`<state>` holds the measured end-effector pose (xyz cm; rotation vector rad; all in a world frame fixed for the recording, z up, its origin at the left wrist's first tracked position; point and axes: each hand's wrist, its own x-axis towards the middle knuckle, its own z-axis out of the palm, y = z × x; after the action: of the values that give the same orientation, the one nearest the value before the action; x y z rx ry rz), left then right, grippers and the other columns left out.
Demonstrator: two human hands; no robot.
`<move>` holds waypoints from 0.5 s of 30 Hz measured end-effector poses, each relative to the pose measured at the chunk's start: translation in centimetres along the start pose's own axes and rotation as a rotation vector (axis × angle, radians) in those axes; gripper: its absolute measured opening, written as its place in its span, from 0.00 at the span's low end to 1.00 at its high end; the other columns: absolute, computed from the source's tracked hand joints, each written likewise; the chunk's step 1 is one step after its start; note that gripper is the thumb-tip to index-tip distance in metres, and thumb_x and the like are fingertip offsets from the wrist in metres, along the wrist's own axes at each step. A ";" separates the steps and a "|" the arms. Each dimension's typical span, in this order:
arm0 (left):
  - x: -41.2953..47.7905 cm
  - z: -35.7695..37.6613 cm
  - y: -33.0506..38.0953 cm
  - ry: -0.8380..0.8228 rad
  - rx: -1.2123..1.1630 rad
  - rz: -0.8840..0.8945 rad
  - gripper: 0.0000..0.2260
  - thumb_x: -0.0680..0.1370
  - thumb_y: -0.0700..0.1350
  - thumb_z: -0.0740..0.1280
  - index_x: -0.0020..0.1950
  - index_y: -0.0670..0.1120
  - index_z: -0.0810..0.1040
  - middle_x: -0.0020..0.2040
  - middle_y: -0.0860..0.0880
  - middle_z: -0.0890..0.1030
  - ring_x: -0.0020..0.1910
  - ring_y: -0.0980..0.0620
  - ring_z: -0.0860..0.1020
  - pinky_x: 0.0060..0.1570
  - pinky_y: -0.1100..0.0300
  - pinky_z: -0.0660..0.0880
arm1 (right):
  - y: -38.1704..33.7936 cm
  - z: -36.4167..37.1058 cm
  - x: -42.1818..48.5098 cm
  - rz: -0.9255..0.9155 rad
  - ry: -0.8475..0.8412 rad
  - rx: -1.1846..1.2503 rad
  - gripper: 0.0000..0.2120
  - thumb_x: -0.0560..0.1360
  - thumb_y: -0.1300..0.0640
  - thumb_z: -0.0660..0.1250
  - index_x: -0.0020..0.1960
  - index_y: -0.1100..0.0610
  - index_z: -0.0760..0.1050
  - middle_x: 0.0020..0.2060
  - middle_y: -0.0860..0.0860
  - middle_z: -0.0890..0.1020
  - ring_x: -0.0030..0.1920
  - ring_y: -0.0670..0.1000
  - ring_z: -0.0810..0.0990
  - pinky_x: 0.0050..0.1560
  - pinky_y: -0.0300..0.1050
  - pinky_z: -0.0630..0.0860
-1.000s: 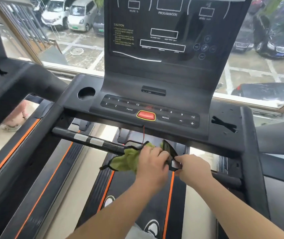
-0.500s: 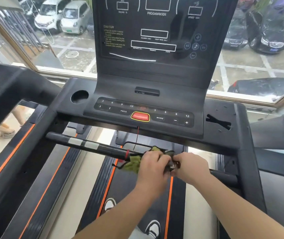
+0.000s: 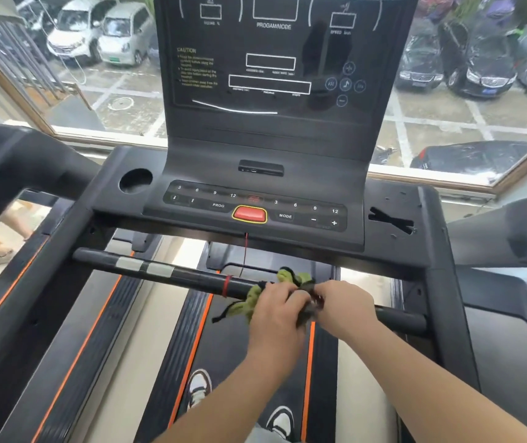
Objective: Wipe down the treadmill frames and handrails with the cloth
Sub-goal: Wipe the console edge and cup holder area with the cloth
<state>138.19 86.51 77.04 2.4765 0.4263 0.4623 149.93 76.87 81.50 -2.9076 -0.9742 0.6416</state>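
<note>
A black front handrail [image 3: 172, 274] runs across the treadmill below the console [image 3: 255, 203]. A green cloth with dark trim [image 3: 252, 302] is wrapped around the rail right of its middle. My left hand [image 3: 276, 310] grips the cloth on the rail. My right hand [image 3: 343, 303] holds the cloth's right end against the rail, fingers pinching a dark part of it. The two hands touch. A red safety cord [image 3: 245, 254] hangs from the console to a red band on the rail.
Black side frames [image 3: 435, 251] flank the console, with a cup hole [image 3: 136, 180] at left. The belt with orange stripes [image 3: 308, 362] lies below, and my shoes stand on it. A neighbouring treadmill sits at left. A window behind shows parked cars.
The cloth has bunched tighter around the rail and both hands have closed together on it, shifting slightly right along the rail. The camera view has moved a little.
</note>
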 end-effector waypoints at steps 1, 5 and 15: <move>-0.3 0.1 0.6 -0.058 -0.030 0.038 0.15 0.68 0.38 0.74 0.52 0.51 0.81 0.52 0.53 0.78 0.50 0.50 0.75 0.47 0.53 0.75 | 0.0 0.0 0.0 0.005 0.004 -0.011 0.04 0.75 0.49 0.67 0.47 0.47 0.74 0.45 0.46 0.81 0.48 0.53 0.80 0.45 0.44 0.76; -0.3 -4.2 0.6 -0.103 -0.261 -0.246 0.15 0.73 0.41 0.69 0.54 0.60 0.78 0.53 0.62 0.79 0.50 0.61 0.77 0.50 0.61 0.76 | 0.1 0.3 0.0 0.018 0.007 0.010 0.08 0.75 0.43 0.70 0.48 0.45 0.74 0.43 0.45 0.79 0.46 0.52 0.80 0.48 0.45 0.78; 3.0 -10.8 -1.8 0.131 0.009 -0.230 0.18 0.74 0.49 0.71 0.61 0.59 0.71 0.57 0.57 0.76 0.51 0.54 0.76 0.44 0.61 0.71 | -0.5 0.1 -0.1 0.026 0.003 0.027 0.08 0.74 0.45 0.71 0.51 0.46 0.80 0.43 0.43 0.83 0.46 0.51 0.81 0.45 0.42 0.77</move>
<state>136.07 94.32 85.06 2.3754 0.7581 0.5294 149.56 77.16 81.55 -2.9010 -0.9216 0.6464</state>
